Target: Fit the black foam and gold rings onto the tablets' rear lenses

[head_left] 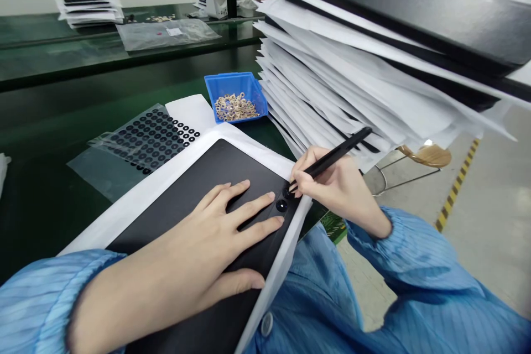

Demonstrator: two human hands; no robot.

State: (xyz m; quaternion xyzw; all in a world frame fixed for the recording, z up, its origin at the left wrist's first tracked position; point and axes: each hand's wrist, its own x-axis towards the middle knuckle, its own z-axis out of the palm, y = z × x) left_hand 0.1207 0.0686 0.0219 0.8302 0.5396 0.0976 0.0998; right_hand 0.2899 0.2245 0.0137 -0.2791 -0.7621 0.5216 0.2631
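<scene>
A flat black panel (215, 182) lies on white sheeting (118, 229) in front of me. My left hand (224, 238) rests on it with the fingers spread. In my right hand (329, 180) is a pair of black tweezers (336, 152), pinched like a pen. Their tips point down at a round black part (287, 193) at the panel's right corner, partly covered by my fingers. Just beside that sits a second round black part (281, 206) with a bright centre. Whether the tweezers grip the first part, I cannot tell.
Left of the panel lies a clear sheet of black rings (151, 138). Behind it stands a blue bin (236, 94) of small tan rings. A tall stack of black panels and white sheets (332, 66) rises at the right. A plastic bag (166, 34) lies on the back shelf.
</scene>
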